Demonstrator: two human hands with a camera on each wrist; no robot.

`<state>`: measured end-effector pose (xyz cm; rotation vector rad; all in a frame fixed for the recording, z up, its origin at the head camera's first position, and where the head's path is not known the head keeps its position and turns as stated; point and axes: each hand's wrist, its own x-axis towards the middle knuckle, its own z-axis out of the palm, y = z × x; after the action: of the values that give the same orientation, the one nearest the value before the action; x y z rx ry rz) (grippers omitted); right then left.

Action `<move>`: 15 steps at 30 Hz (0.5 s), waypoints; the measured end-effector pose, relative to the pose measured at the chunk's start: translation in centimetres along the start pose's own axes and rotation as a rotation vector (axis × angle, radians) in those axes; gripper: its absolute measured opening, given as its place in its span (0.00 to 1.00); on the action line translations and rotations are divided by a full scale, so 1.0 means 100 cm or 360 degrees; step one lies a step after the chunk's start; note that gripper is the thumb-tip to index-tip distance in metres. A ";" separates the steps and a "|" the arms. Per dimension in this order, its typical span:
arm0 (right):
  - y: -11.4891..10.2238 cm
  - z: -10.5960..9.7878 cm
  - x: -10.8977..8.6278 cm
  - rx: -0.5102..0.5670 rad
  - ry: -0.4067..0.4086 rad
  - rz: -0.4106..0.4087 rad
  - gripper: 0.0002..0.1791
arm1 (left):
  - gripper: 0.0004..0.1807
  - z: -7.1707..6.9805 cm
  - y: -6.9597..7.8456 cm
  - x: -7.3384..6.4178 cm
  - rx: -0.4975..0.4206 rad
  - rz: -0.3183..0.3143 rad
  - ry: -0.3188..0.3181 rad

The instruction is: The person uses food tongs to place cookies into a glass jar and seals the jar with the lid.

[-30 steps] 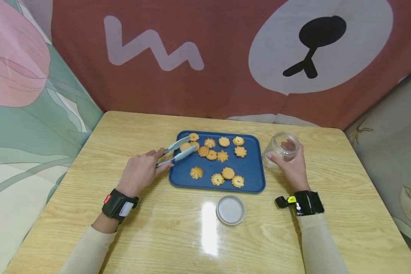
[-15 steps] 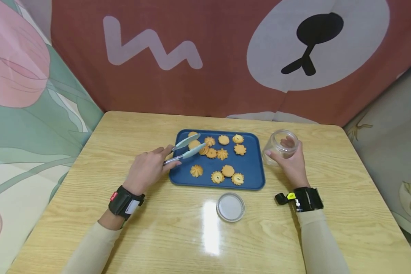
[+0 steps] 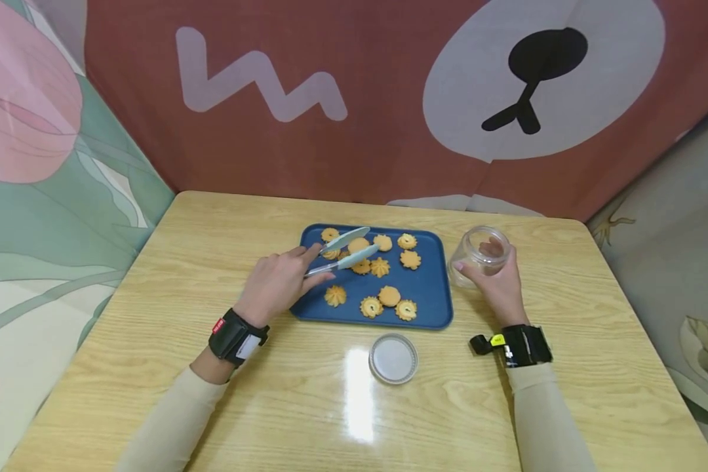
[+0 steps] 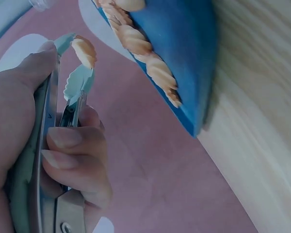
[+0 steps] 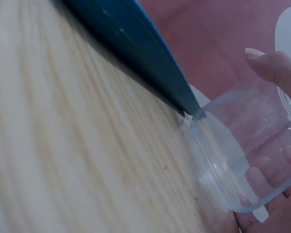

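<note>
My left hand [image 3: 276,282] grips a pair of metal tongs [image 3: 358,256] with pale blue-green tips, reaching over the blue tray [image 3: 425,288]. Between the tips is a round golden cookie [image 4: 84,51], raised above the tray in the left wrist view. Several other cookies [image 3: 380,267] lie on the tray, some partly covered by the tongs. Right of the tray, my right hand [image 3: 498,285] holds a clear jar [image 3: 466,254] with its mouth uncovered. In the right wrist view, the fingers curl round the jar's wall and its base is at the table.
A round lid [image 3: 393,358] lies on the wooden table [image 3: 271,406] in front of the tray. Behind the table rises a reddish-brown printed cloth [image 3: 383,157]. The jar stands close to the tray's right edge.
The left hand and tongs have moved right across the tray, bringing a cookie along from the left-hand group. The right hand and jar have stayed nearly still.
</note>
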<state>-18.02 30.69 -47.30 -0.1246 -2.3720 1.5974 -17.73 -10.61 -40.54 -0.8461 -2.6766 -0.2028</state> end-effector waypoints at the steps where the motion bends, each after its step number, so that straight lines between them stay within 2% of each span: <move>1: 0.000 0.000 0.000 0.0000 0.0000 0.0001 0.50 | 0.37 0.000 0.002 0.002 0.0003 0.0008 -0.0007; 15: 0.001 0.000 0.000 0.0027 -0.0006 -0.0025 0.50 | 0.37 0.015 0.029 0.028 -0.0081 0.0098 0.0026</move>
<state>-17.97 30.76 -47.38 -0.0991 -2.3554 1.6118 -18.57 -6.39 -40.82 -0.9372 -2.6362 -0.2627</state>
